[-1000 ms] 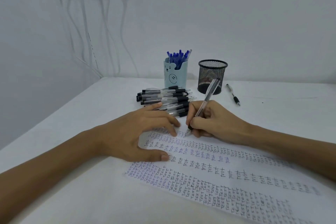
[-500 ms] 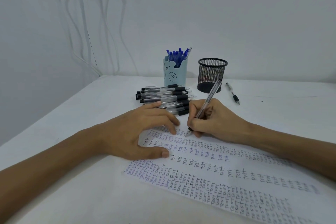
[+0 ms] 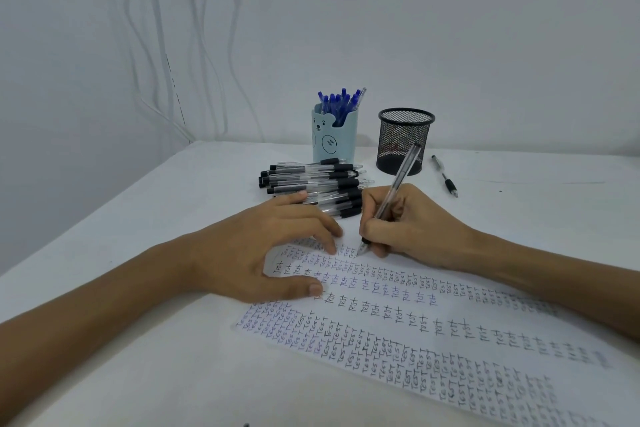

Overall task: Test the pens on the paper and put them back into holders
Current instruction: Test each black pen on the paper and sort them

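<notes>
Tip on the page, and the empty holder stands straight beyond the writing hand.

The clear-barrelled pen with black grip (image 3: 401, 173) is pinched in the right hand (image 3: 412, 225), nib touching the top edge of the white paper sheet covered in rows of "test" (image 3: 433, 340). Its long axis leans up and away, back end aimed at the black wire-mesh holder (image 3: 405, 140) just past the knuckles, so the right hand looks best placed for the drop. The left hand (image 3: 263, 246) grips nothing and lies spread, fingertips pinning the paper, beside the pile of black pens (image 3: 311, 187) on the white worktop (image 3: 173, 218). The pale-blue bear holder (image 3: 334, 135) stands further left.
</notes>
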The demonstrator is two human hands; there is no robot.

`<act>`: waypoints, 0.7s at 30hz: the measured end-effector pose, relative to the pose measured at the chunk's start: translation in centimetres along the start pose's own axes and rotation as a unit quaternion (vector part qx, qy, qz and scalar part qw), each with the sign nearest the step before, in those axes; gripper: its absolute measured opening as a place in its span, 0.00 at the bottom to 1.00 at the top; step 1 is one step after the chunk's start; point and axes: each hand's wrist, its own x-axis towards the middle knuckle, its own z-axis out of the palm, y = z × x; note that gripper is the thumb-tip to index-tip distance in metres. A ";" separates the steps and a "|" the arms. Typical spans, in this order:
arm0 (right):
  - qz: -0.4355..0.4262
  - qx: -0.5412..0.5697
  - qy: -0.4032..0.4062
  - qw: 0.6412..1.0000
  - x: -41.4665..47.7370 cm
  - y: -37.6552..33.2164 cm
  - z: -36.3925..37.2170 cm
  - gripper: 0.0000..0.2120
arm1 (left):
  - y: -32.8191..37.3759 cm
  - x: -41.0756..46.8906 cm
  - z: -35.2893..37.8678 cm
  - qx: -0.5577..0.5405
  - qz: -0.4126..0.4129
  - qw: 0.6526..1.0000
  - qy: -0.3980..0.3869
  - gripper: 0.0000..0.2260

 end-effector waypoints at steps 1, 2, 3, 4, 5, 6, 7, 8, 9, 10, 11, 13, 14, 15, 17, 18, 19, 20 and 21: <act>0.004 0.003 0.000 1.000 0.0 0.0 0.0 0.05 | 0.0 0.0 0.0 0.000 0.000 1.000 0.000 0.17; 0.006 0.006 0.002 1.000 0.0 0.0 0.0 0.05 | 0.0 0.0 0.0 0.000 0.000 1.000 0.000 0.17; 0.007 0.008 0.004 1.000 0.1 0.0 0.0 0.05 | 0.0 0.0 0.0 0.000 0.000 1.000 0.000 0.17; 0.007 0.013 0.005 1.000 0.1 0.1 0.0 0.05 | 0.0 0.0 0.0 0.000 0.001 1.000 0.000 0.17; 0.007 0.019 0.004 1.000 0.1 0.1 0.0 0.06 | 0.0 0.0 0.0 0.001 0.001 1.000 0.000 0.17; 0.008 0.024 0.001 1.000 0.1 0.2 0.0 0.06 | 0.0 0.0 -0.1 0.003 0.002 1.000 0.000 0.17; 0.008 0.027 0.000 1.000 0.0 0.2 -0.1 0.06 | 0.0 0.1 -0.1 0.004 0.003 1.000 -0.001 0.17; 0.007 0.025 -0.002 1.000 0.0 0.2 -0.1 0.06 | 0.0 0.1 -0.1 0.005 0.003 1.000 -0.002 0.17; 0.005 0.021 -0.003 1.000 0.0 0.2 -0.1 0.06 | 0.0 0.0 -0.1 0.005 0.002 1.000 -0.002 0.17; 0.001 0.016 -0.005 1.000 0.0 0.2 0.0 0.06 | 0.0 0.0 -0.1 0.006 0.001 1.000 -0.002 0.17; -0.002 0.014 -0.006 1.000 0.0 0.2 0.0 0.06 | -0.1 0.0 -0.1 0.005 0.001 1.000 -0.001 0.17; -0.006 0.013 -0.006 1.000 0.0 0.2 0.0 0.06 | -0.1 0.0 0.0 0.001 -0.001 1.000 -0.002 0.17; -0.008 0.010 -0.006 1.000 -0.1 0.1 -0.1 0.05 | -0.1 0.0 0.0 0.000 -0.003 1.000 -0.003 0.17; -0.009 0.008 -0.008 1.000 -0.1 0.1 -0.1 0.05 | -0.1 0.0 0.0 -0.001 -0.003 1.000 -0.005 0.17; -0.011 0.001 -0.012 1.000 -0.1 0.1 -0.1 0.05 | -0.1 0.0 0.0 -0.001 -0.004 1.000 -0.005 0.17; -0.013 -0.003 -0.013 1.000 -0.1 0.0 -0.1 0.05 | -0.1 0.0 0.0 0.000 -0.004 1.000 -0.004 0.17; -0.014 -0.006 -0.012 1.000 -0.1 0.0 -0.1 0.05 | -0.1 0.0 0.1 0.001 -0.004 1.000 -0.003 0.17; -0.015 -0.007 -0.009 1.000 -0.1 0.0 -0.1 0.04 | -0.1 0.0 0.1 0.002 -0.004 1.000 -0.002 0.17; -0.015 -0.008 -0.006 1.000 -0.1 0.1 0.0 0.04 | -0.1 0.0 0.1 0.003 -0.003 1.000 -0.001 0.17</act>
